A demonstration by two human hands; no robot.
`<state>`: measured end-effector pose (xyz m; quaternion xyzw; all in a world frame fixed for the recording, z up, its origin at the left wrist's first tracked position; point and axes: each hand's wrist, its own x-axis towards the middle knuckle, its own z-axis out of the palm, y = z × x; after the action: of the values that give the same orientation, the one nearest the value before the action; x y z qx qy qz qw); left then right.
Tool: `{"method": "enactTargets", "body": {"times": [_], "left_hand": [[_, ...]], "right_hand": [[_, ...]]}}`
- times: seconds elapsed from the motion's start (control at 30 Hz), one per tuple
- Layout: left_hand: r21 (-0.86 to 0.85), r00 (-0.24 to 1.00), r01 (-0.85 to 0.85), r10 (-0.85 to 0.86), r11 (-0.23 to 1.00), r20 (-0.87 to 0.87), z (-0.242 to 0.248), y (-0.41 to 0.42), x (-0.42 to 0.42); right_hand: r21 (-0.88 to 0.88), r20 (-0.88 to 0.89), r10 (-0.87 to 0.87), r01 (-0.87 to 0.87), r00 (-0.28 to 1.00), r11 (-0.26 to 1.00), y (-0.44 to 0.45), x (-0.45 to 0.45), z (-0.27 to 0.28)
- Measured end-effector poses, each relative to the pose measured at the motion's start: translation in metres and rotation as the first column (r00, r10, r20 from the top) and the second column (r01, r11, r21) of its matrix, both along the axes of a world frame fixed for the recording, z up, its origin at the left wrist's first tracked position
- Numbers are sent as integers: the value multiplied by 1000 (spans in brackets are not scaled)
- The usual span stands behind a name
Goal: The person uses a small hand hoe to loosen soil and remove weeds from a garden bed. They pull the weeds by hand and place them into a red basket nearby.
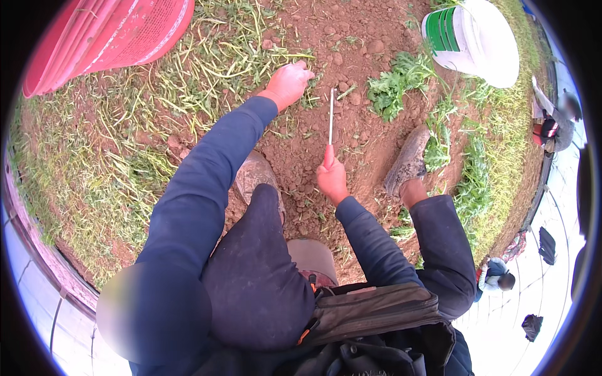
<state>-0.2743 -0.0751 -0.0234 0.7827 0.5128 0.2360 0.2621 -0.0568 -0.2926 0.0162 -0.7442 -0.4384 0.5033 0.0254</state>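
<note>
My right hand (332, 181) grips the red handle of a thin metal-shafted hand tool (331, 117), whose far tip touches the reddish soil near a small plant stub. Ahead and to the left, my left hand (290, 83) reaches over the edge of the cut greens (221, 70) on the ground. Its fingers are bent together; whether anything is between them is hidden. Leafy green plants (395, 87) with lobed leaves grow to the right of the tool's tip, and more leafy plants (472, 183) stand in a row farther right.
A large red plastic tub (127, 33) lies at the upper left, a white bucket with a green label (465, 40) at the upper right. My shoes (407, 162) rest on the soil. Two people (562, 122) are at the far right, beside a pale plastic sheet wall.
</note>
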Motion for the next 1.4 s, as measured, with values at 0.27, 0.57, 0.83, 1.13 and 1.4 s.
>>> {"method": "enactTargets", "body": {"times": [0.27, 0.57, 0.83, 1.13, 1.4], "left_hand": [[-73, 991, -112, 117, 991, 69, -3, 5, -16], [-99, 969, -206, 217, 973, 115, 0, -2, -15], [-60, 965, -207, 214, 977, 151, 9, -17, -12], [-82, 967, -207, 216, 975, 134, 6, -25, -22], [-150, 950, -250, 272, 957, 150, 6, -44, -32]], "right_hand": [[44, 125, 224, -230, 967, 972, -91, 30, 44], [314, 67, -126, 99, 990, 944, 69, -5, 14], [376, 242, 179, -262, 954, 889, 23, -9, 9], [73, 103, 24, -31, 994, 997, 19, -24, 23], [55, 76, 35, -40, 996, 998, -65, 7, 60]]}}
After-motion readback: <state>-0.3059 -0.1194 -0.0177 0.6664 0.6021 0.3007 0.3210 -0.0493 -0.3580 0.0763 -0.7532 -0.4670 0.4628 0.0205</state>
